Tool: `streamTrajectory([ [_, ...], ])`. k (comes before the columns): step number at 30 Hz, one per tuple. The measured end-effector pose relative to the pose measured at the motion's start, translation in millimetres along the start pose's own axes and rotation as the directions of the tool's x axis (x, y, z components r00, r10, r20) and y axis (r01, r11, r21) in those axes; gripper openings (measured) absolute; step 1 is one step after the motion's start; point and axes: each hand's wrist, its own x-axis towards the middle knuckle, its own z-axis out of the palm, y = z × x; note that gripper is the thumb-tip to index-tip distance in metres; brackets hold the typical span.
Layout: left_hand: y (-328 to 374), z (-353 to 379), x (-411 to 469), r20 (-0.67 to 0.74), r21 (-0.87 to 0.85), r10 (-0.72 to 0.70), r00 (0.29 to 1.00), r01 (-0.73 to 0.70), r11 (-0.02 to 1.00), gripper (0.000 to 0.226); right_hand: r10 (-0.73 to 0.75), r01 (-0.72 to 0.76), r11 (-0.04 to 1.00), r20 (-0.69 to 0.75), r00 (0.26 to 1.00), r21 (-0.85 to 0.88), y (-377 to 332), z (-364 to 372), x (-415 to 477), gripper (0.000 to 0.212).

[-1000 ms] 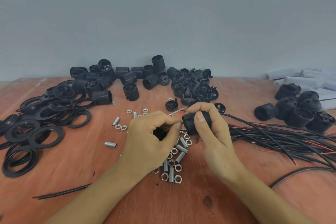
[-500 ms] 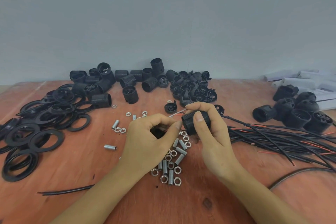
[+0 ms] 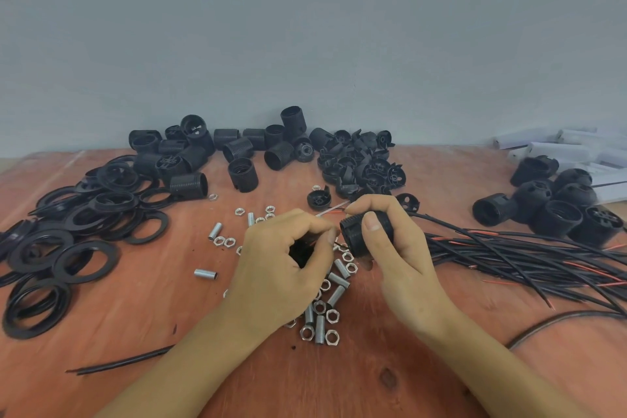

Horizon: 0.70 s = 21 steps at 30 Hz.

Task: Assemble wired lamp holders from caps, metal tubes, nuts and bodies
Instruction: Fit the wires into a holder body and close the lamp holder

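My right hand [image 3: 397, 248] grips a black threaded lamp holder body [image 3: 354, 234] above the table, its open end facing left. A thin red and black wire [image 3: 330, 211] sticks out past its far side. My left hand [image 3: 281, 265] is curled round a small black part [image 3: 300, 253], mostly hidden in the palm, with its fingertips at the body's rim. Silver metal tubes and nuts [image 3: 325, 312] lie scattered under and below both hands.
Black rings [image 3: 84, 258] pile at the left. Threaded bodies [image 3: 241, 175] and caps [image 3: 366, 170] lie at the back. Assembled holders [image 3: 556, 210] sit at the right beside a black wire bundle [image 3: 526, 258]. A loose wire [image 3: 118, 363] lies front left. White tubes [image 3: 576, 146] lie far right.
Both hands stay together at the same spot with the same grips. The camera view has shifted slightly, so the table sits a little lower in the picture.
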Motion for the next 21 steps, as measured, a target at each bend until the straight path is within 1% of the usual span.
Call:
streamTrajectory([
  [5,0.9,-3.8,3.1,0.002,-0.003,0.006,1.0,-0.006,1.0,0.012,-0.043,0.042,0.998,-0.022,0.999,-0.038,-1.1,5.2,-2.5,0.019],
  [10,2.9,-4.8,4.4,0.01,-0.111,-0.047,0.999,0.048,0.993,0.011,-0.043,0.048,0.997,-0.085,0.995,0.057,-6.4,7.2,-0.3,0.019],
  [13,3.2,-3.9,3.3,0.016,-0.145,-0.072,0.997,0.073,0.987,0.012,-0.048,0.053,0.997,-0.077,0.996,0.063,-7.9,6.9,-0.4,0.018],
  [17,3.1,-2.9,2.4,-0.006,-0.125,-0.058,0.998,0.057,0.991,0.012,-0.045,0.047,0.997,-0.031,0.999,0.065,-7.3,5.5,-0.9,0.019],
  [21,2.4,-3.1,3.5,0.003,-0.122,-0.053,0.999,0.053,0.991,0.013,-0.055,0.057,0.998,-0.042,0.998,0.04,-7.1,7.1,-3.2,0.02],
])
